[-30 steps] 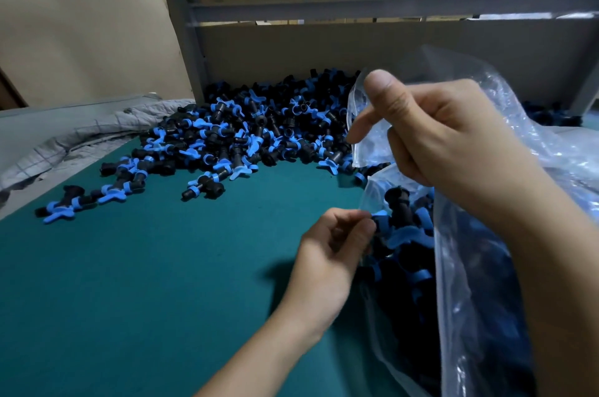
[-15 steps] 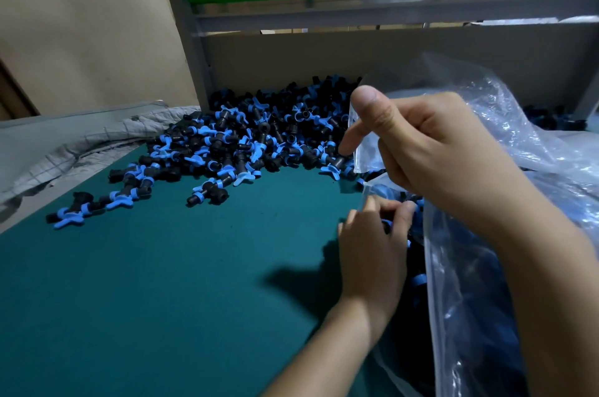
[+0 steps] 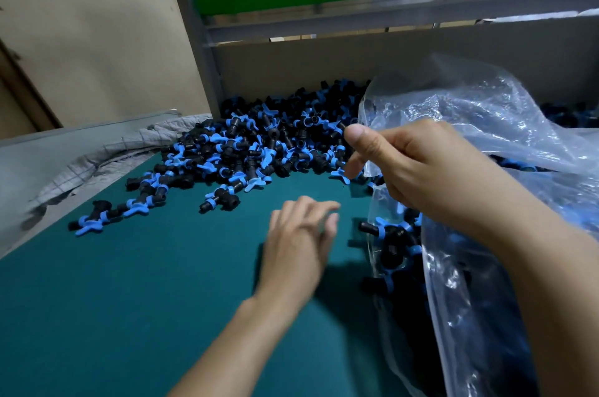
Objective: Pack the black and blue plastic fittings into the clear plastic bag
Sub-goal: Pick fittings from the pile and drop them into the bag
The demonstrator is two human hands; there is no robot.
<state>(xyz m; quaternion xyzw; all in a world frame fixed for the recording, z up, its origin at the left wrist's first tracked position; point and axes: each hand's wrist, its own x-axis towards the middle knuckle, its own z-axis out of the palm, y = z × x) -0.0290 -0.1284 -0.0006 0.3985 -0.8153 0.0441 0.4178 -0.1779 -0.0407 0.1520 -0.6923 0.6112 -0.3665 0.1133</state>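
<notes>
Green matting point(image 3: 113, 315) fills the lower left of the frame, with a grey cloth point(image 3: 129, 150) bunched at its left edge. Loose fittings point(image 3: 259, 143) are heaped at centre top. Below them the left hand point(image 3: 301, 247) hovers, blurred, fingers relaxed and apparently empty. Further right, the right hand point(image 3: 421, 169) pinches the rim of the partly filled clear bag point(image 3: 486, 124). If that pinch slackens, the mouth could sag and spill fittings out.

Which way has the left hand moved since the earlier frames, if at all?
Yes. The left hand has pulled back from the clear plastic bag and moved left over the green mat, toward the pile of fittings, fingers open.
</notes>
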